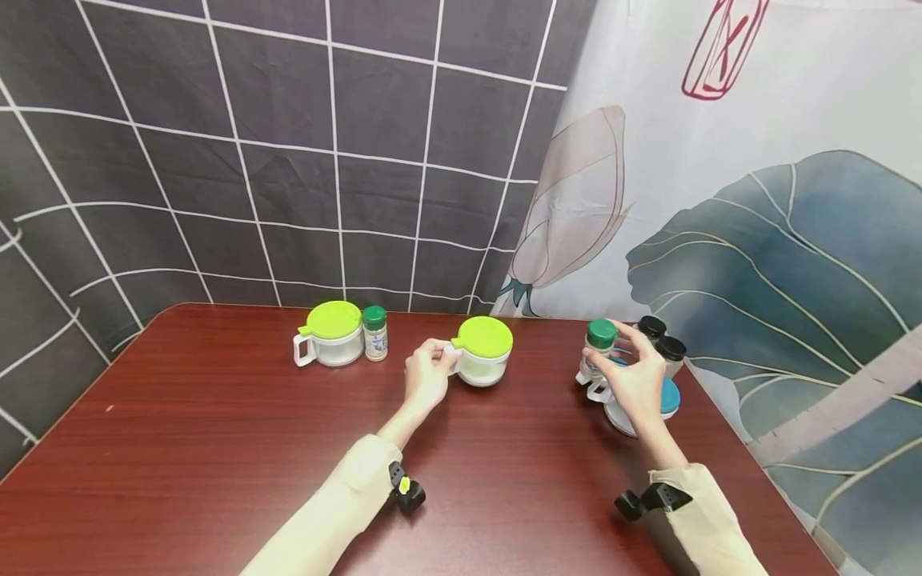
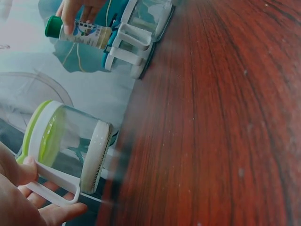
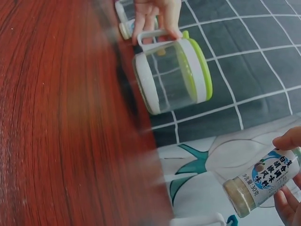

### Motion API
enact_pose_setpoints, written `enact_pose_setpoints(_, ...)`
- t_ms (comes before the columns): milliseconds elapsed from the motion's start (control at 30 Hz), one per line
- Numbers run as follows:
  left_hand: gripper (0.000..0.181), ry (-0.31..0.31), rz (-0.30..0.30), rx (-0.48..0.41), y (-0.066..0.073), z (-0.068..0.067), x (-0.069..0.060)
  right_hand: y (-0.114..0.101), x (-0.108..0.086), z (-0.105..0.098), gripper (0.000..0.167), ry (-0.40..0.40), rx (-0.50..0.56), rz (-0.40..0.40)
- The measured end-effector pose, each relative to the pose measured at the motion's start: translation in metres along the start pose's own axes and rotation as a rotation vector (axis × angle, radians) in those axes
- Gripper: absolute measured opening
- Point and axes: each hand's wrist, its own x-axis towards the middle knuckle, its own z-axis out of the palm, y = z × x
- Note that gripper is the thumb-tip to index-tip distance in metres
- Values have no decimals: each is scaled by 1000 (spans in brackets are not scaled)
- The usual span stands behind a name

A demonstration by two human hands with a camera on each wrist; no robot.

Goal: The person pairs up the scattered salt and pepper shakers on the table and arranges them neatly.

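Observation:
My left hand grips the white handle of a clear seasoning jar with a lime-green lid. In the left wrist view this jar appears slightly raised off the table. On the right, my right hand holds a small spice bottle with a green cap, thumb on one side and fingers on the other. Its printed label and pale contents show in the right wrist view, where the bottle is tilted. Just below it are blue-lidded jars with white handles, partly hidden by the hand.
Another lime-lidded jar stands at the back left, beside a second green-capped spice bottle. Two black-capped containers stand behind the right hand. Grid-patterned cloth and a printed curtain back the reddish-brown table.

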Motion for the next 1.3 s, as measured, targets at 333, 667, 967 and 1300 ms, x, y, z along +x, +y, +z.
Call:
enact_pose_setpoints(333, 21, 6, -34, 11, -2, -2, 3, 9, 3, 18, 49, -54, -12, 84)
enact_pose_setpoints(667, 21, 33, -22, 39, -5, -2, 8, 29, 8, 37, 52, -89, 10, 66)
enact_pose_setpoints(967, 20, 45, -37, 44, -7, -2, 13, 30, 9, 50, 50, -145, 51, 98)
enact_pose_setpoints(1300, 22, 47, -66, 45, -5, -6, 16, 33, 9, 67, 49, -178, 84, 134)
